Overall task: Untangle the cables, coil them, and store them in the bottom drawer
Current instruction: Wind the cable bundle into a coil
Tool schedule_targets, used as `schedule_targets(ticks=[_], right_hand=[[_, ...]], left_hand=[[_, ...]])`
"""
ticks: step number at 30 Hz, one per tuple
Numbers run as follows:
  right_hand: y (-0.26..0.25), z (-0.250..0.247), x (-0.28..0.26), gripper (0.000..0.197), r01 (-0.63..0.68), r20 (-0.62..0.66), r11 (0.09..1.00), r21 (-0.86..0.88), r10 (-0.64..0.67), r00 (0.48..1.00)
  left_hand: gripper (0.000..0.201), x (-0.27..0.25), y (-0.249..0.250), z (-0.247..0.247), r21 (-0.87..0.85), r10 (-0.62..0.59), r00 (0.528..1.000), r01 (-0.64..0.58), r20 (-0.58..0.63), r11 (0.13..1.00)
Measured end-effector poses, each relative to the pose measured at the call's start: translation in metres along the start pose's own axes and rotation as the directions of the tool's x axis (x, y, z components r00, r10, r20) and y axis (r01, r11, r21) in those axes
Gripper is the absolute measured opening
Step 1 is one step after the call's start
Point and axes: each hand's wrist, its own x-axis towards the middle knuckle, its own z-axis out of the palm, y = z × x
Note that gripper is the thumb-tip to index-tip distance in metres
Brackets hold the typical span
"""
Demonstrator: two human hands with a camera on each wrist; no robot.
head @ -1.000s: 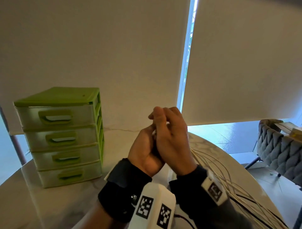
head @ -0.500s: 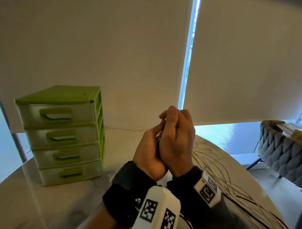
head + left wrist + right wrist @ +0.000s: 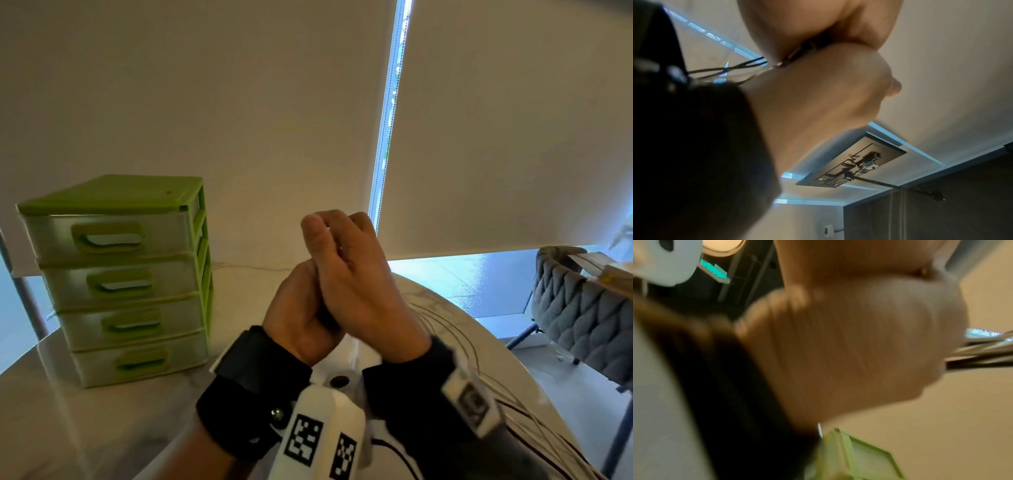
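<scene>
My left hand and right hand are pressed together, raised above the table. The right hand's fingers curl over the left; the left hand's fingers are hidden. A bundle of thin black and white cables runs out from between the two palms in the left wrist view. It also leaves the right hand sideways as blurred cables. More cable strands trail over the table on the right. The green drawer unit stands at the left, its bottom drawer closed.
The round marble table carries the drawer unit near its back left. A grey quilted chair stands beyond the table's right edge. Drawn white blinds hang close behind the table.
The clasped hands stayed together and drifted slightly right, then back left and up. The right fingers have shifted over the left hand. The drawers have not moved.
</scene>
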Motion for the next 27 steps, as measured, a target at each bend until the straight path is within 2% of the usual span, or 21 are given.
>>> schedule_targets(ticks=[2, 3, 5, 8, 10, 12, 14, 18, 22, 24, 27], right_hand=[[0.004, -0.022, 0.008, 0.057, -0.063, 0.098, 0.992, 0.110, 0.052, 0.994], [0.010, -0.031, 0.012, 0.054, -0.069, 0.110, 0.995, 0.073, 0.060, 0.992], [0.026, -0.043, 0.016, 0.041, -0.103, 0.207, 0.995, -0.011, 0.103, 0.973], [0.047, -0.046, 0.013, 0.030, -0.277, 0.394, 0.961, 0.011, 0.251, 0.884], [0.054, -0.053, 0.011, 0.029, -0.316, 0.420, 0.948, -0.029, 0.298, 0.857], [0.056, -0.060, 0.007, 0.032, -0.289, 0.423, 0.948, -0.135, 0.318, 0.848], [0.058, -0.066, -0.005, 0.033, -0.208, 0.435, 0.944, -0.255, 0.304, 0.847], [0.061, -0.069, -0.049, 0.023, 0.034, 0.443, 0.876, -0.481, 0.209, 0.872], [0.057, -0.076, -0.077, 0.017, 0.045, 0.435, 0.779, -0.625, 0.299, 0.849], [0.051, -0.077, -0.088, 0.021, 0.089, 0.452, 0.700, -0.708, 0.353, 0.819], [0.031, -0.076, -0.097, 0.021, 0.219, 0.538, 0.595, -0.773, 0.433, 0.723]], left_hand=[[0.022, 0.001, 0.009, 0.001, -0.097, -0.045, 0.996, 0.052, 0.080, 0.994], [0.015, 0.003, 0.013, -0.001, -0.121, -0.070, 0.989, 0.086, 0.130, 0.989], [0.010, 0.004, 0.017, -0.007, -0.144, -0.069, 0.985, 0.091, 0.156, 0.985], [0.018, 0.001, 0.023, -0.010, -0.155, -0.075, 0.971, 0.112, 0.228, 0.982], [0.028, 0.000, 0.024, -0.012, -0.196, -0.064, 0.953, 0.126, 0.297, 0.972], [0.044, 0.000, 0.024, -0.015, -0.230, -0.053, 0.942, 0.136, 0.333, 0.964], [0.050, 0.003, 0.026, -0.020, -0.247, -0.044, 0.949, 0.126, 0.312, 0.961], [0.031, 0.008, 0.025, -0.021, -0.163, -0.051, 0.981, 0.081, 0.185, 0.983], [0.035, 0.012, 0.029, -0.029, -0.130, 0.038, 0.990, -0.020, 0.136, 0.991], [0.035, 0.015, 0.031, -0.037, -0.113, 0.045, 0.993, -0.033, 0.108, 0.993], [0.037, 0.016, 0.025, -0.036, -0.053, 0.023, 0.997, -0.020, 0.073, 0.998]])
